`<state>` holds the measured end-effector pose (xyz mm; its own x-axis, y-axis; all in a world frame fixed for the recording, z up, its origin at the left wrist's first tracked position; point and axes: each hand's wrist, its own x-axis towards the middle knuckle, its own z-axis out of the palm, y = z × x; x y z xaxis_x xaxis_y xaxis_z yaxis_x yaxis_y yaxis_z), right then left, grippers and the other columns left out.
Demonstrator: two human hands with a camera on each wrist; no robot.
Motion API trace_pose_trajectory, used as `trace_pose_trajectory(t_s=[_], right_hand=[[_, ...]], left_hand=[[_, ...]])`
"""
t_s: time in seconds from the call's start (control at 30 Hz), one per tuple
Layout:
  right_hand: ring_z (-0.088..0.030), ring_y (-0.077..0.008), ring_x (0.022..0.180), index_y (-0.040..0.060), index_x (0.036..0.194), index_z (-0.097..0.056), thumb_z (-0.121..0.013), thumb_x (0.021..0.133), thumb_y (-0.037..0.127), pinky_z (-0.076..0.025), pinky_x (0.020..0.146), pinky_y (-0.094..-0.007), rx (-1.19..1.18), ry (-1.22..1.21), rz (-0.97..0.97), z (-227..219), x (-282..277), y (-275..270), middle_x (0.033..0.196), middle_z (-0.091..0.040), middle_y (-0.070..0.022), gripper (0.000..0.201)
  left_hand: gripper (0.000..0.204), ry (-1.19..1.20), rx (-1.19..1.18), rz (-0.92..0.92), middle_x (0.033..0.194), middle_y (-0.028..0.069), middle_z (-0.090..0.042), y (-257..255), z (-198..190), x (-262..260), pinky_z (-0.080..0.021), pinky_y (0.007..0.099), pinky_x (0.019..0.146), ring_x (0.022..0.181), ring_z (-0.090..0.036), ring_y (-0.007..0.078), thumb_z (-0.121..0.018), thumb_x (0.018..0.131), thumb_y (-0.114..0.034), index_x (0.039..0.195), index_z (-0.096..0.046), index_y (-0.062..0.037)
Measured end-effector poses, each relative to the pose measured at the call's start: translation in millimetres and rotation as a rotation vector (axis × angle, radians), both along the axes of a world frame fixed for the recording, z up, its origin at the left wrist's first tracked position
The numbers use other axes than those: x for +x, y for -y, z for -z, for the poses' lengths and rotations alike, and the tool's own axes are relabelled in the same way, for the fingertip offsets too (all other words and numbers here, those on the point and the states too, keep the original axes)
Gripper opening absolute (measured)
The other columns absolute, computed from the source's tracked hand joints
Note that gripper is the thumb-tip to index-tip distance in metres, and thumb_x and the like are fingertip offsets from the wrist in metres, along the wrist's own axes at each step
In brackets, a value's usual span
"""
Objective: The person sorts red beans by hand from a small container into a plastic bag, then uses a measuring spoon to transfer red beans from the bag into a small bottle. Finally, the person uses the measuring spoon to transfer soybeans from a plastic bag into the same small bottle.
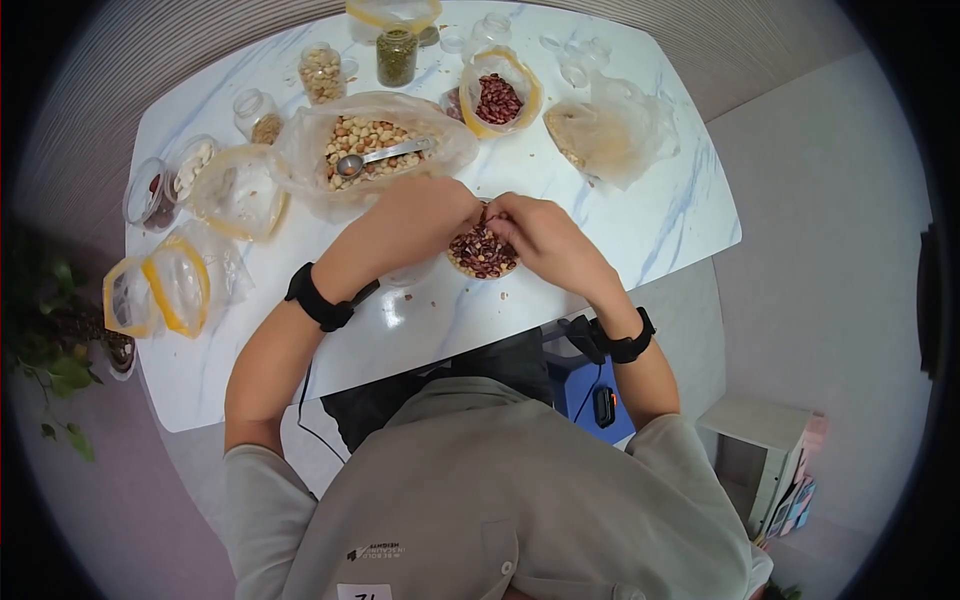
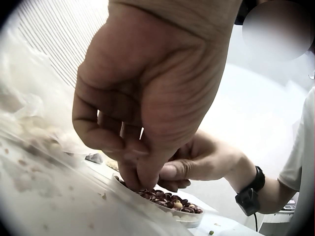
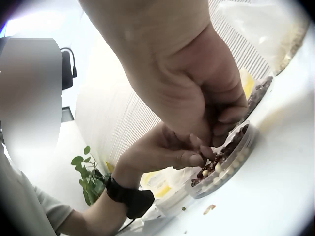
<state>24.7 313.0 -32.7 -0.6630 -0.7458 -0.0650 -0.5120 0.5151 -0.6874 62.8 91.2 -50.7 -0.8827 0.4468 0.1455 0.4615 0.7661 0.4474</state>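
A round clear tub [image 3: 235,173] holds dark red beans [image 1: 485,255] over pale beans. Bent over its far left side, my left hand [image 1: 430,215] has thumb and finger brought together, their tips down among the red beans in the left wrist view. My right hand [image 1: 545,235] comes in from the other side, fingers curled and thumb against them, close above the same beans. Both sets of fingertips nearly meet over the tub. I cannot tell whether either hand pinches a bean, as the fingers cover the spot.
Behind my left hand lies a large bag of pale nuts [image 1: 350,135] with a metal measuring spoon [image 1: 395,152] on top. An open bag of red beans [image 1: 498,100], a bag of light grain [image 1: 600,130] and jars [image 1: 397,58] stand farther back. Yellow-rimmed bags [image 1: 180,285] lie left.
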Motion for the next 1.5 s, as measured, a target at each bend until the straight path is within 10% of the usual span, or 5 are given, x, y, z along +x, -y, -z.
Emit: trace_pose_trajectory(t_s=[0.1, 0.5, 0.73, 1.07, 1.5], right_hand=[[-0.069, -0.0101, 0.087, -0.0017, 0.113, -0.065, -0.058, 0.109, 0.018, -0.057, 0.076, -0.0259, -0.284, 0.540, 0.183, -2, -7, -10, 0.096, -0.072, -0.0058, 0.021], [-0.066, -0.0150, 0.081, -0.0065, 0.114, -0.067, -0.056, 0.104, 0.006, -0.057, 0.074, -0.0273, -1.006, 1.281, 0.487, -17, -16, -6, 0.099, -0.071, -0.0113, 0.020], [-0.053, -0.0055, 0.065, -0.0024, 0.107, -0.076, -0.065, 0.100, 0.015, -0.043, 0.063, -0.0226, -0.284, 0.368, 0.293, 4, -8, -6, 0.071, -0.060, 0.0030, 0.022], [-0.068, -0.0419, 0.088, 0.0004, 0.099, -0.074, -0.067, 0.092, 0.014, -0.054, 0.080, -0.0484, 0.080, -0.195, 0.020, 12, -6, 7, 0.090, -0.071, -0.0222, 0.017], [-0.048, -0.0060, 0.069, -0.0010, 0.108, -0.066, -0.053, 0.106, 0.013, -0.042, 0.063, -0.0237, -0.388, 0.760, 0.236, 3, -8, -9, 0.083, -0.061, 0.0005, 0.019]], left_hand=[[0.015, 0.070, 0.223, -0.016, 0.085, 0.0129, -0.071, 1, -5, -7, -0.054, 0.0403, 0.072, 0.081, -0.071, 0.0287, -0.068, 0.094, -0.012, 0.104, -0.076, -0.0051], [0.029, 0.870, 1.366, -0.145, 0.098, -0.0001, -0.068, -5, -21, -13, -0.057, 0.0234, 0.069, 0.074, -0.063, 0.0070, -0.054, 0.106, -0.011, 0.130, -0.065, -0.0001], [0.026, 0.765, 0.919, -0.011, 0.071, -0.0057, -0.055, 15, -26, -16, -0.043, 0.0249, 0.058, 0.062, -0.044, 0.0056, -0.053, 0.099, -0.016, 0.109, -0.075, -0.0048], [0.017, 0.126, -0.015, 0.042, 0.086, 0.0136, -0.073, 16, -20, -2, -0.054, 0.0458, 0.076, 0.087, -0.071, 0.0329, -0.073, 0.085, -0.018, 0.099, -0.079, -0.0091], [0.007, 0.102, -0.146, 0.071, 0.078, 0.0145, -0.070, 3, -14, -1, -0.052, 0.0481, 0.070, 0.080, -0.070, 0.0351, -0.073, 0.082, -0.016, 0.083, -0.075, -0.0093]])
